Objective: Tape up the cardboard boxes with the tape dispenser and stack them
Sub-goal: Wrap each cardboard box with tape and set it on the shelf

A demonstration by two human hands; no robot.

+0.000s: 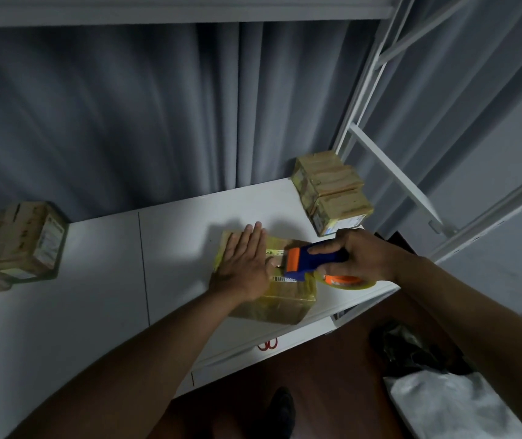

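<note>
Three clusters of cardboard sit on the white table [101, 312], and I place each against the box [285, 299] under my hands. Far to its left stands a stack of boxes [15, 245], which I take for work waiting or done (blur keeps me from telling). On the middle box itself my left hand [244, 264] lies flat, fingers straight and gripping nothing, pressing the top down so the box holds steady under the tape. Just right of it my right hand [361, 258] is clenched round the handle of the tape dispenser [310, 264], whose orange head meets the box top while its roll hangs past the box's right edge. Beyond the box, up and to its right, a taped stack [332, 194] sits by the white shelf frame [389, 172].
</note>
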